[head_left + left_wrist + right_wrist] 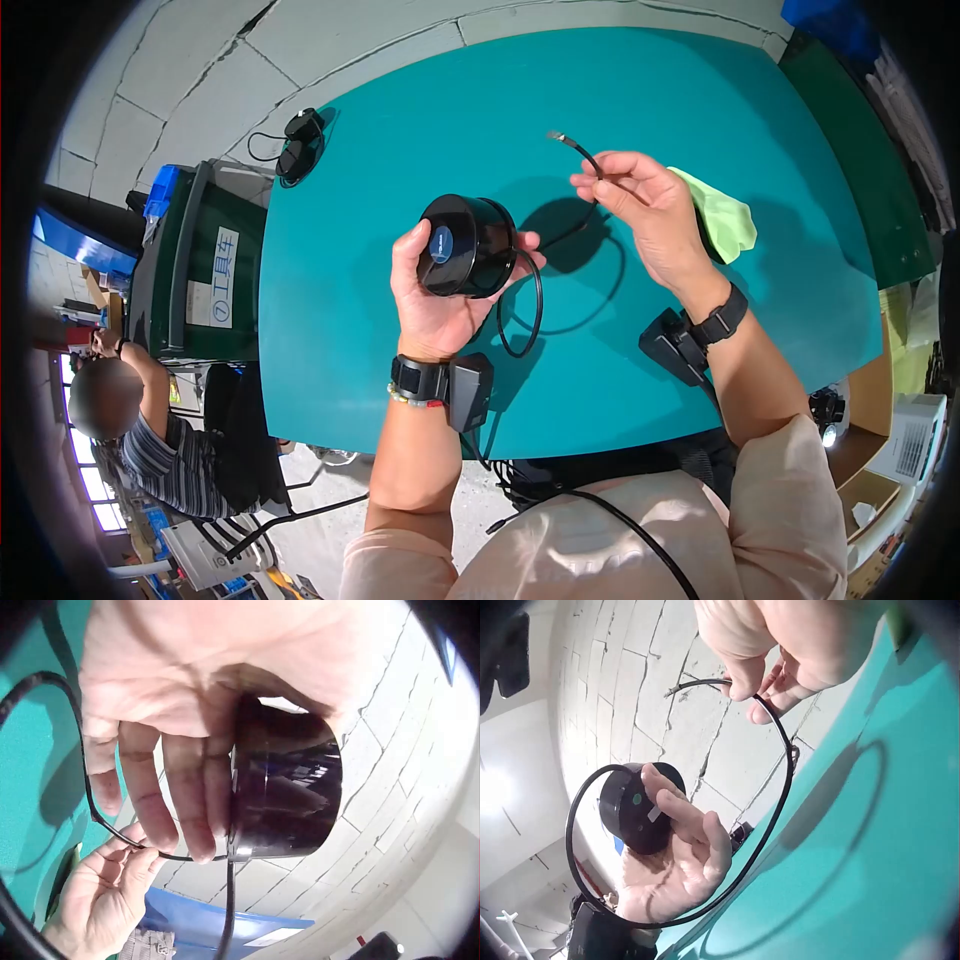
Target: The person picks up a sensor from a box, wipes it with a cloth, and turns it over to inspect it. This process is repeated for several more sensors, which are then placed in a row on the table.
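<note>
My left hand [428, 322] grips a glossy black cylindrical device [474, 262] with a round blue label on its flat end, raised over the green table. The thumb lies on one side; in the left wrist view the fingers reach along the other side of the device [289, 787]. A black cable [786, 780] comes out of the device and loops round between the hands. My right hand [652, 208] pinches this cable between thumb and fingertips close to its free end. Past the fingertips, a small metal connector [558, 136] points up and to the left.
A light green cloth [728, 218] lies on the table [420, 120] beside my right wrist. Near the far left corner sits a black object with a coiled cable [298, 150]. A dark green bin [215, 270] stands left of the table, with a seated person [180, 455] nearby.
</note>
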### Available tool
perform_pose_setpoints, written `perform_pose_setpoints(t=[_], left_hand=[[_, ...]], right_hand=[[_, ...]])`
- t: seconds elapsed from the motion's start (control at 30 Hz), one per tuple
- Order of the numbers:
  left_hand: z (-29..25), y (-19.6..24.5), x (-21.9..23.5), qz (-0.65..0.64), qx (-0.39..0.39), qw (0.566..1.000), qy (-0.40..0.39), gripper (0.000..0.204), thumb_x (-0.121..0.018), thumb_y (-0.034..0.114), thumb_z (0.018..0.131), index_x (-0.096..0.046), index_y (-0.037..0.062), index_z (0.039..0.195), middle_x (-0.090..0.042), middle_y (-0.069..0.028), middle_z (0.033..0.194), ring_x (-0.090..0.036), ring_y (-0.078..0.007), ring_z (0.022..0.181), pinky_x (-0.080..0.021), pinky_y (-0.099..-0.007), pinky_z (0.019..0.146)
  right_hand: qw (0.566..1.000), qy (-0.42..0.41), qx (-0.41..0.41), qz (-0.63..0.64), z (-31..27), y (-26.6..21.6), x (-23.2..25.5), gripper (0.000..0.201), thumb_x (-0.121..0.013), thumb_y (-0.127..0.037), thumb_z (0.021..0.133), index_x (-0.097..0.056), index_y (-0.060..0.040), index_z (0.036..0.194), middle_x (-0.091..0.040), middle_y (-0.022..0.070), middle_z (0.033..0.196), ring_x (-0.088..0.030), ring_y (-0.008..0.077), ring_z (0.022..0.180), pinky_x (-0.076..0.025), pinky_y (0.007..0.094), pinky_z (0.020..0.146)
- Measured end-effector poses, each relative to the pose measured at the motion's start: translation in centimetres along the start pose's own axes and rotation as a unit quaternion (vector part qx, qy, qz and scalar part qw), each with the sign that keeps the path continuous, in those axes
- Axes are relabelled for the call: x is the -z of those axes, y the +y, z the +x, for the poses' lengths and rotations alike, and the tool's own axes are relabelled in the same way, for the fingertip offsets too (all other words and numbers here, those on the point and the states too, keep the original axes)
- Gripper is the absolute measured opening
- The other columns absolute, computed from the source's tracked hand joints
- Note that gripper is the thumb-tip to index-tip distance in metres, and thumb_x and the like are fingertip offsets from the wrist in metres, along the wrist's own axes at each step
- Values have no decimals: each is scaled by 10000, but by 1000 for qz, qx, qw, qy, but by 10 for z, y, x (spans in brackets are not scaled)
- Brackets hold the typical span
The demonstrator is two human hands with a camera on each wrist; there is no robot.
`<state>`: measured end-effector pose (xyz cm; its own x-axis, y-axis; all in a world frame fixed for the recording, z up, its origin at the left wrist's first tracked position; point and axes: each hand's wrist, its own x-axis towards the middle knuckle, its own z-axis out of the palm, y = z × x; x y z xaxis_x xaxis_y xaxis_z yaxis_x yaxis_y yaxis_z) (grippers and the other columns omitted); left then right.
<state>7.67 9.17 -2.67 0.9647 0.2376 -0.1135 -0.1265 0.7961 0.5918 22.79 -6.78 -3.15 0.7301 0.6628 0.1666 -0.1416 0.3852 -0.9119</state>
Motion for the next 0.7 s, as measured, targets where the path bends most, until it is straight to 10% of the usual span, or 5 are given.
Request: perform_pose_setpoints(t=[0.17,0.7], left_hand=[[2,0,-6,37,-10,996,-74,707,-431,650,762,-565,75,1151,-389,-261,1315,-550,-415,986,-393,-525,924],[-5,-3,3,-82,17,981,-175,818,-494,684,712,-560,-37,1092,-330,-315,1322,-384,-467,1193,-297,-527,1021]], right_hand=[[993,-23,87,-70,-4,5,-8,133,-602,46,802,-613,18,931,-565,78,997,-591,150,916,-496,254,803],[966,-152,50,-201,-19,1,-23,86,-642,-2,779,-637,5,864,-598,54,800,-581,112,711,-482,239,639]])
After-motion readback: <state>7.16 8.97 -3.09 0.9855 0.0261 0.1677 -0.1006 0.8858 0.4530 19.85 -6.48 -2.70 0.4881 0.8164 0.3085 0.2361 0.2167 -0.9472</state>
